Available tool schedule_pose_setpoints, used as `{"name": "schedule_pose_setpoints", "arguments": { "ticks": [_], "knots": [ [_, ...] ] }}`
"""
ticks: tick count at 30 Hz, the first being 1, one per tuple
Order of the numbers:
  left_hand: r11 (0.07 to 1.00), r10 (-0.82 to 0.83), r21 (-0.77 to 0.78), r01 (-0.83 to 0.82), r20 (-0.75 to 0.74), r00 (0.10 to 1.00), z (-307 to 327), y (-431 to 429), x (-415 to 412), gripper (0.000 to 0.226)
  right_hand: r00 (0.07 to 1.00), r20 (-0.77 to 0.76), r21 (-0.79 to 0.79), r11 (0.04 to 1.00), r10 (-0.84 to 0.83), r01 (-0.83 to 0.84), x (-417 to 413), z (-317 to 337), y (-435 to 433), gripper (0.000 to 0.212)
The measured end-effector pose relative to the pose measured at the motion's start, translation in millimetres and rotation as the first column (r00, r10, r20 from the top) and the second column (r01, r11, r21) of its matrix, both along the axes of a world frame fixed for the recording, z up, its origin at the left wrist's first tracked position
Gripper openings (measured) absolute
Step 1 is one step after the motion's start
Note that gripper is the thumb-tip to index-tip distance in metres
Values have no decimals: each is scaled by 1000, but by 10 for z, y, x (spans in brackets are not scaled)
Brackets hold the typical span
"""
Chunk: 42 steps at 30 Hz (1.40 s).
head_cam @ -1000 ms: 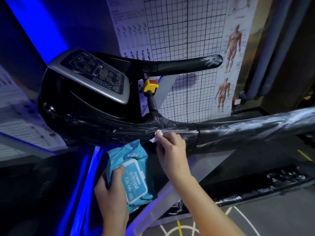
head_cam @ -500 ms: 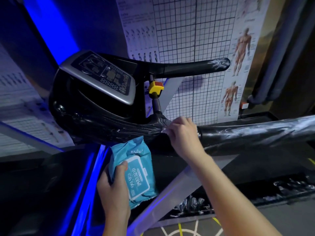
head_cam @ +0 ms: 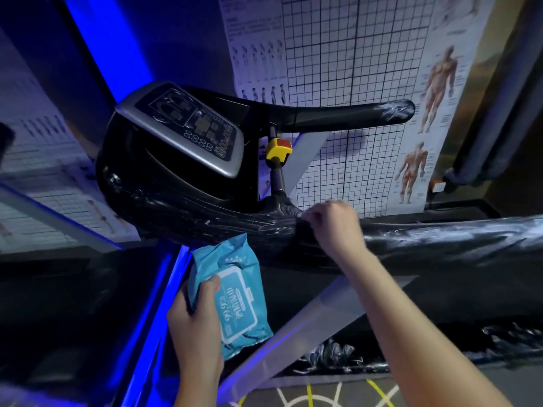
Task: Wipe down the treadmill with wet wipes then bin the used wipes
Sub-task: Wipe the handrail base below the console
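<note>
My right hand [head_cam: 332, 227] has crept over the rail's [head_cam: 440, 239] top edge, fingers curled on what seems the wipe [head_cam: 300, 215], while my left hand [head_cam: 197, 321] grips the pack [head_cam: 235, 289] below, rail free rightward.

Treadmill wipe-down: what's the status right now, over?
Left grip holds wipes pack. Right grip pinches wipe against handrail. Nothing visibly in the way.

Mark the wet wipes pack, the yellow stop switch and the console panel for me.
wet wipes pack [head_cam: 238, 306], head view, on its white label.
yellow stop switch [head_cam: 276, 149], head view, on its yellow body.
console panel [head_cam: 188, 127], head view, middle of its dark face.
</note>
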State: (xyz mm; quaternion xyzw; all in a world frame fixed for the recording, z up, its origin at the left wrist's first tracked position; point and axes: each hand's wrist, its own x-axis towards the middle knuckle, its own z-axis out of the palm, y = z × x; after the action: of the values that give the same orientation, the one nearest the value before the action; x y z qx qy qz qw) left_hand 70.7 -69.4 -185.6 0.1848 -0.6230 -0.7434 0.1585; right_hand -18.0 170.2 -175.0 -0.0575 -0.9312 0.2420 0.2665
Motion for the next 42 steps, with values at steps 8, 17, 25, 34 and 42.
{"name": "schedule_pose_setpoints", "arguments": {
  "ticks": [8, 17, 25, 34, 42],
  "knots": [
    [999, 25, -24, -25, -5, 1000, 6, 41, -9, 18, 968, 2, -86, 964, 252, -251, -82, 179, -400, 13],
    [999, 1, -53, -3, -49, 999, 41, -23, -47, 17, 922, 388, -43, 999, 20, -4, -501, 131, 265, 15],
    [999, 0, -37, -1, -13, 1000, 81, -108, -96, 12, 877, 246, -179, 908, 413, -378, -285, 395, 68, 8],
    [999, 33, -39, -33, -5, 999, 41, -217, -80, 23, 935, 229, -191, 954, 272, -231, -726, 166, -39, 13],
    [999, 29, -26, -29, -15, 999, 15, -353, -15, 23, 798, 430, -108, 902, 421, -418, -522, 554, 304, 8]
  ]
}}
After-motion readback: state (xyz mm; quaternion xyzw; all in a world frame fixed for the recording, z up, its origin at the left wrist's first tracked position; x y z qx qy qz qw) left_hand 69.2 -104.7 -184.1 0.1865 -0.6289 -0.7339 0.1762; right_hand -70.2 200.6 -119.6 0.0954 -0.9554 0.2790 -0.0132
